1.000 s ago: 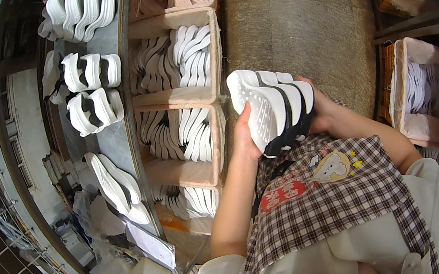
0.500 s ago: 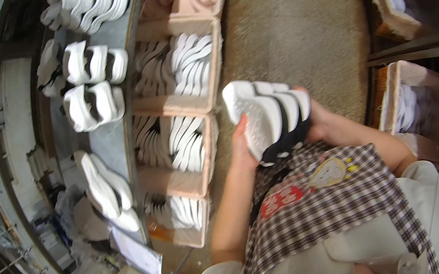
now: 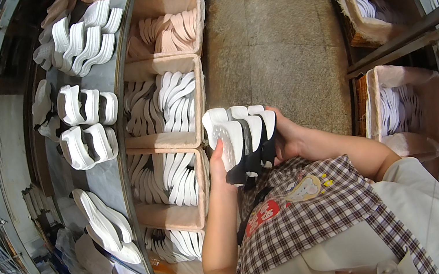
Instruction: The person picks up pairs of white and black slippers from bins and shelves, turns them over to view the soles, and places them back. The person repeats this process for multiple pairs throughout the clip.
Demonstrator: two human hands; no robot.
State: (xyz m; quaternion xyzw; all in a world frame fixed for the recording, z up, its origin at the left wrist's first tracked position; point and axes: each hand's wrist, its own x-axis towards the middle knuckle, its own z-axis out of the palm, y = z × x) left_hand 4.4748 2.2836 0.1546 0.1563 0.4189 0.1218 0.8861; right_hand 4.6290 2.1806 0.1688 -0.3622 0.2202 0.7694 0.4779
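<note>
Blk/wht sole stack held in front of apron, clamped btwn L hand and R hand at opp. sides, prob. to keep layers aligned, w/ white soles nested along R edge of lined basket, appar. to save space

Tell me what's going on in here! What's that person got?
The person, in a checked apron, is holding a stack of white and black shoe soles in front of them. The left hand grips one end and the right hand the other, with some fingers hidden behind the stack. On the left, cloth-lined baskets hold more soles, and others sit on a grey shelf. More lined baskets stand on the right, across the floor.
</note>
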